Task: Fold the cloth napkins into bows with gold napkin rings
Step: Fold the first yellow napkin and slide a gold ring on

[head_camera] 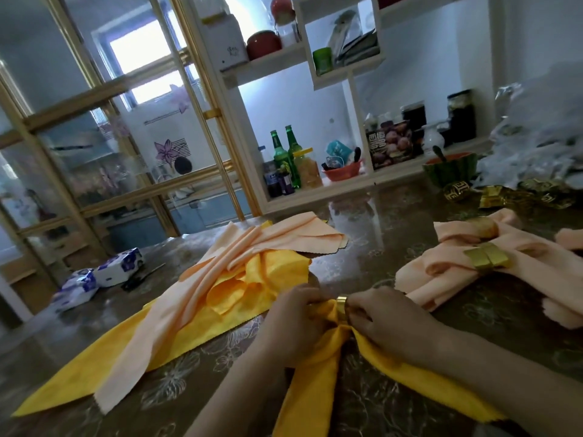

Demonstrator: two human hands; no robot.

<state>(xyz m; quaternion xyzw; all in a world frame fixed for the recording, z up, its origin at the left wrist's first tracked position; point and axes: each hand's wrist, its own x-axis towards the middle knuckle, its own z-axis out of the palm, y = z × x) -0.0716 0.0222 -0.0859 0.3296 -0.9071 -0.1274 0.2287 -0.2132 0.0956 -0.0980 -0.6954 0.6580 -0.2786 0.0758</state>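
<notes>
The left grip pinches the yellow napkin at its gathered middle and the right grip clamps the gold ring round it, so this bow looks unfinished. Right of the grips lie ringed peach bows; beyond to the left, a pile of unfolded napkins remains on the counter

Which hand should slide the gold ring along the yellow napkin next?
Probably right: the right hand already pinches the gold ring, while the left hand grips the bunched yellow napkin beside it as an anchor.
</notes>
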